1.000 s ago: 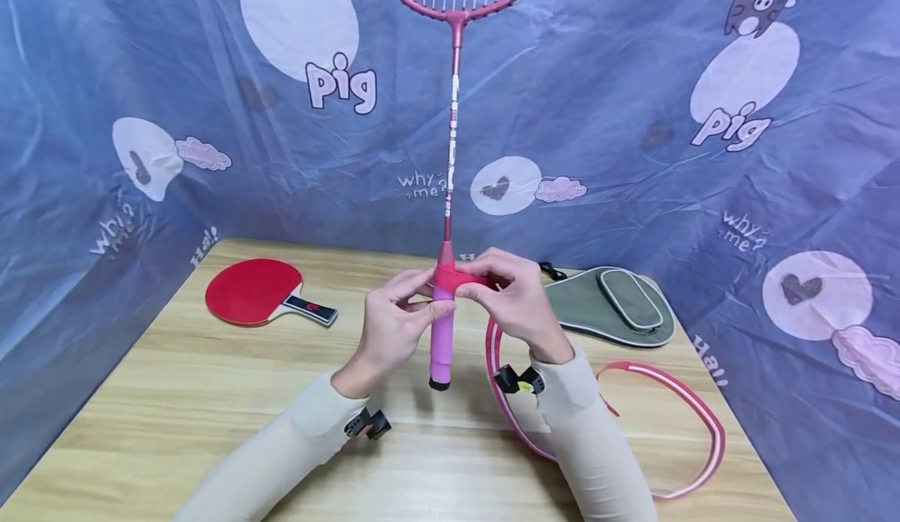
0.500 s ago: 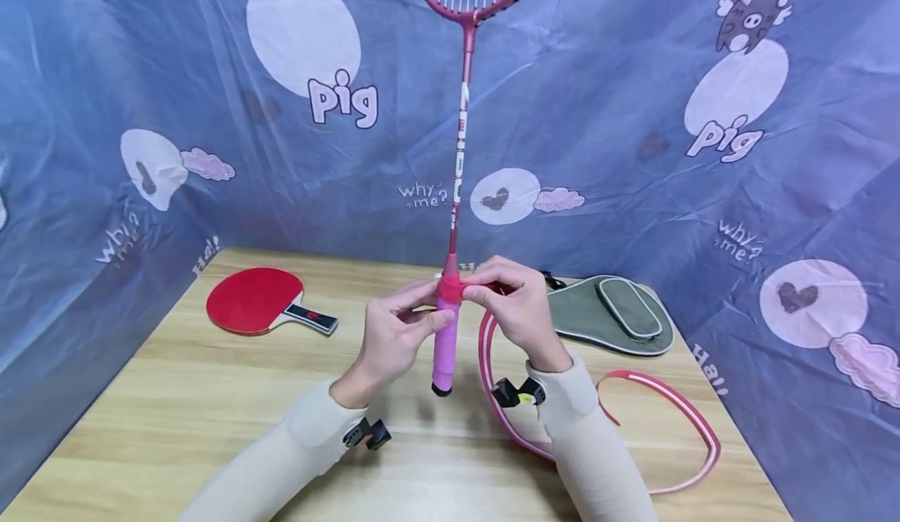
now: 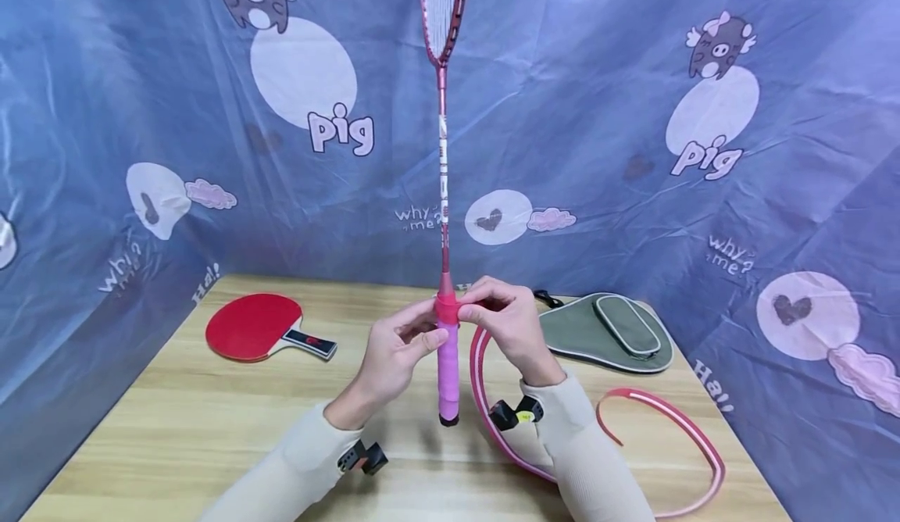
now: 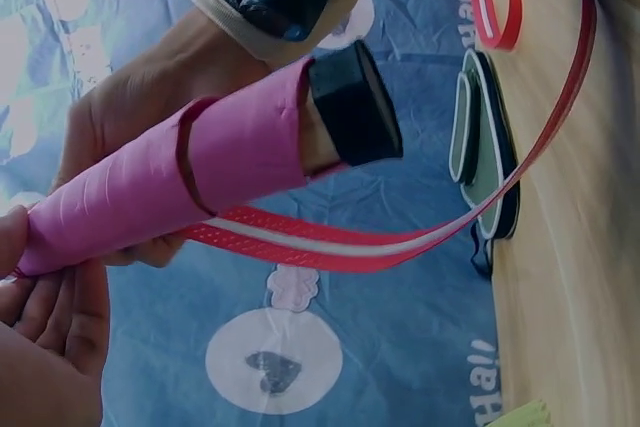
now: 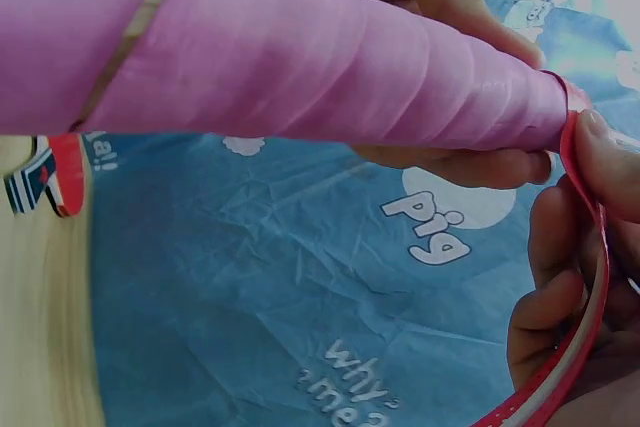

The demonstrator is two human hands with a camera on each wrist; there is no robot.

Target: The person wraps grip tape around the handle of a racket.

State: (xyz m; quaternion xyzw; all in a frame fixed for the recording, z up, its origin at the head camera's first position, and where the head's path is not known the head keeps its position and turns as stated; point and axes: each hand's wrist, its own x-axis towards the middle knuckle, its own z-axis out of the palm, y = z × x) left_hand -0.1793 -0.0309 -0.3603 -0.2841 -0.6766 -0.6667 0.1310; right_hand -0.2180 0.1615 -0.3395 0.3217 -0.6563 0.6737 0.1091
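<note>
- Blue printed cloth [image 3: 605, 100] rises behind and beside the wooden table [image 3: 211, 412];
- racket [image 3: 444, 186] held upright above the table, its purple handle [image 3: 448, 373] lowest;
- red strip [image 4: 390, 255] wraps the handle's upper end, trailing in loops onto the table;
- green case [image 3: 576, 330] lies at right; red bat [image 3: 255, 327] at left;
- left hand [image 3: 394, 354]: thumb and fingers clamped on the handle near its top;
- right hand [image 3: 509, 323]: thumb and forefinger together, pinching the strip against the handle.

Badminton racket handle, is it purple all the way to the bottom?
No, the badminton racket handle has a black cap at its bottom end.
</note>
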